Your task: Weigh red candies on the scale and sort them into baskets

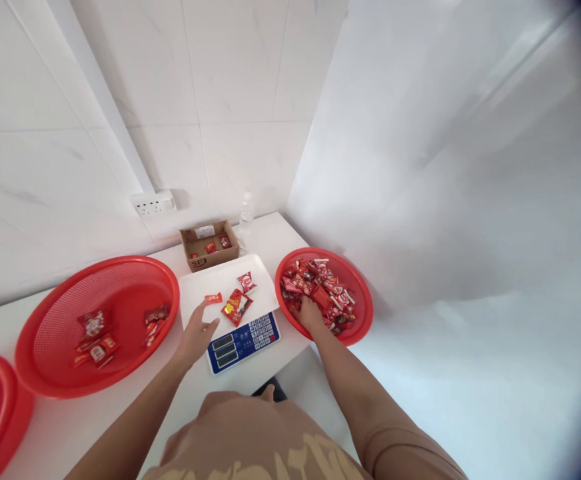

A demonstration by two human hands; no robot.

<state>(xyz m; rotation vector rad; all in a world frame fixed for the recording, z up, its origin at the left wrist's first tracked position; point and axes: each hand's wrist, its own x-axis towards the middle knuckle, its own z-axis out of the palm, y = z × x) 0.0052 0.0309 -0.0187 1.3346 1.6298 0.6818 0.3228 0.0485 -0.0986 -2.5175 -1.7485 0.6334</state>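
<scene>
My left hand [194,339] is over the left part of the white tray [195,283] of a weighing scale, thumb and forefinger spread apart. Its forefinger tip is at the left end of a small red packet [213,298], apparently touching it. Two more packets lie on the tray: a larger red and yellow one [237,307] and a small dark red one [246,282]. To the right, my right hand [309,313] reaches into a red basket [365,293] heaped with red wrapped packets [322,297]. Its fingertips are hidden among them.
The scale's blue keypad panel [244,342] faces me. Behind it stand a cardboard box [200,260] with several red packets and a clear bottle [246,212]. A large red basket [50,313] holding several packets is at left, beside another red basket [18,400]. Walls close in behind and right.
</scene>
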